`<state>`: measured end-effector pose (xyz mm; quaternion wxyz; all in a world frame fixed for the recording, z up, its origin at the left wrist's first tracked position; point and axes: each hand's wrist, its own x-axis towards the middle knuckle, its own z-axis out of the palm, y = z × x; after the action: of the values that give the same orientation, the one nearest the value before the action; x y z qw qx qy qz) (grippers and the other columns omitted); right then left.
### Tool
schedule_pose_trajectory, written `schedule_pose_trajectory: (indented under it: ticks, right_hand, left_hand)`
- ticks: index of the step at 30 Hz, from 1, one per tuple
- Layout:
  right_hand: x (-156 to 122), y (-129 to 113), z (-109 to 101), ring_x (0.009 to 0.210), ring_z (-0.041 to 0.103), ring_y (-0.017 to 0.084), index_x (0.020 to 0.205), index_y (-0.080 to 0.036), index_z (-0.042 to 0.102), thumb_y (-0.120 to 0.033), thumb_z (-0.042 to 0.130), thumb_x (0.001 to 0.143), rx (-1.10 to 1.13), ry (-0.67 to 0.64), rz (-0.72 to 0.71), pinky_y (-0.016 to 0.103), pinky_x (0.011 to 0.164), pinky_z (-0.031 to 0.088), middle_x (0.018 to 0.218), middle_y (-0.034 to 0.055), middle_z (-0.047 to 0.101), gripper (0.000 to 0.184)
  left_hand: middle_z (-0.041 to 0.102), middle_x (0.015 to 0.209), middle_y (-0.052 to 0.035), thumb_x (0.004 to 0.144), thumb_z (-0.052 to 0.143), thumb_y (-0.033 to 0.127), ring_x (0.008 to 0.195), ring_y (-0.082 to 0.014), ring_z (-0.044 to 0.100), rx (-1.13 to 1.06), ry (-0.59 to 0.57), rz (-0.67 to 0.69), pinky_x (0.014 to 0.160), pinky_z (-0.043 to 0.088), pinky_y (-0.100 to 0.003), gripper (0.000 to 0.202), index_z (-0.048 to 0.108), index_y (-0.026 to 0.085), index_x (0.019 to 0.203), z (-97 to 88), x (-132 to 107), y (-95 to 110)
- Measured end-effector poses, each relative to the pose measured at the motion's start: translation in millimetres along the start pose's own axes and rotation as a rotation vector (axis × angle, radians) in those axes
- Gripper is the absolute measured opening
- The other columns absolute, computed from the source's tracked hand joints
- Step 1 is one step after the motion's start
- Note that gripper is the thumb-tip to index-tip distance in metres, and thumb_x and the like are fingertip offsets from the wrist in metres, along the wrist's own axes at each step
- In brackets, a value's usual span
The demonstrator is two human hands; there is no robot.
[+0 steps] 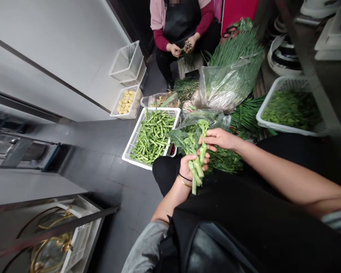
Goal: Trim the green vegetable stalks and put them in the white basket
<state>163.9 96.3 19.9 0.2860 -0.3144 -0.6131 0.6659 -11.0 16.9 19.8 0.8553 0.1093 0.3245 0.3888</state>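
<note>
Left hand clamped round bunch of thick pale-green leafy veg stalks over lap; right hand closed on one stalk's top. Prob. midway: white slotted plastic basket on floor well filled w/ trimmed green stems, dark leafy greens by knee unsorted.

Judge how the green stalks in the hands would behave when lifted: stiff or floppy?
The green stalks look thick and stand straight out of the left hand, so probably stiff. Their leaves sag sideways, likely floppy. The right hand pinches one top, so the bunch may splay.
</note>
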Motion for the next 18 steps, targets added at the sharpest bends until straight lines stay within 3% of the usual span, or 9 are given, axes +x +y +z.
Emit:
schedule_pose_trajectory:
  ticks: [3,5,7,9,11,14,16,18]
  right_hand:
    - [2.2,3.9,22.6,0.035,0.039,0.006,0.064,-0.015,0.057,-0.054,0.053,0.081,-0.13,0.223,0.066,0.02,0.039,0.031,0.045,-0.0036,0.049,0.043]
    - [1.1,7.1,32.8,0.035,0.04,0.006,0.06,-0.016,0.054,-0.054,0.045,0.086,-0.238,0.321,0.07,0.021,0.04,0.031,0.046,-0.0023,0.05,0.046]
    - [0.3,8.4,38.0,0.041,0.043,0.008,0.061,-0.017,0.055,-0.051,0.042,0.088,-0.397,0.372,-0.01,0.021,0.044,0.033,0.051,-0.0006,0.054,0.045]
    - [-1.4,9.8,39.2,0.047,0.045,0.009,0.059,-0.018,0.053,-0.048,0.042,0.088,-0.583,0.339,-0.125,0.021,0.049,0.033,0.053,0.0001,0.054,0.044]
    - [-6.5,16.1,36.4,0.049,0.044,0.009,0.055,-0.018,0.049,-0.049,0.042,0.088,-0.695,0.126,-0.184,0.022,0.05,0.032,0.051,-0.0004,0.051,0.045]
    - [-22.5,41.0,21.3,0.047,0.044,0.01,0.055,-0.019,0.046,-0.05,0.041,0.088,-0.796,-0.309,-0.074,0.023,0.049,0.03,0.05,-0.0008,0.049,0.045]
    - [-35.6,64.3,4.5,0.048,0.048,0.013,0.058,-0.02,0.049,-0.048,0.042,0.087,-0.948,-0.366,0.093,0.024,0.049,0.029,0.053,0.0014,0.054,0.041]
    - [-46.3,85.5,-12.0,0.053,0.055,0.017,0.063,-0.02,0.052,-0.047,0.041,0.087,-1.091,-0.291,0.234,0.026,0.05,0.028,0.059,0.0048,0.06,0.038]
  left_hand:
    - [0.065,0.077,-0.0079,0.056,0.066,0.022,0.059,-0.013,0.057,0.104,0.205,0.216,0.05,0.044,-0.023,0.024,0.059,0.013,0.078,4.7,1.6,-3.1]
    - [0.066,0.074,-0.007,0.056,0.069,0.021,0.056,-0.0126,0.057,0.201,0.312,0.342,0.052,0.046,-0.025,0.025,0.061,0.011,0.078,6.5,3.0,-4.0]
    - [0.066,0.072,-0.0071,0.054,0.071,0.022,0.054,-0.0132,0.058,0.256,0.336,0.367,0.053,0.047,-0.026,0.027,0.063,0.009,0.077,5.4,4.9,-2.6]
    - [0.067,0.07,-0.0072,0.054,0.071,0.022,0.053,-0.0136,0.058,0.25,0.339,0.363,0.054,0.047,-0.027,0.026,0.063,0.009,0.075,0.3,6.9,3.8]
    - [0.067,0.069,-0.0066,0.054,0.069,0.022,0.051,-0.0128,0.058,0.215,0.364,0.376,0.053,0.048,-0.027,0.024,0.063,0.009,0.073,-9.4,8.2,20.0]
    - [0.066,0.066,-0.005,0.056,0.065,0.023,0.05,-0.0118,0.057,0.196,0.425,0.426,0.052,0.048,-0.026,0.021,0.063,0.01,0.072,-31.6,9.3,71.5]
    - [0.063,0.058,-0.0041,0.057,0.063,0.022,0.049,-0.0125,0.057,0.263,0.505,0.485,0.051,0.048,-0.026,0.018,0.062,0.01,0.07,-47.8,9.2,121.7]
    - [0.063,0.057,-0.0045,0.057,0.064,0.017,0.053,-0.0145,0.059,0.369,0.625,0.56,0.052,0.048,-0.027,0.015,0.061,0.011,0.07,-61.3,7.3,175.0]
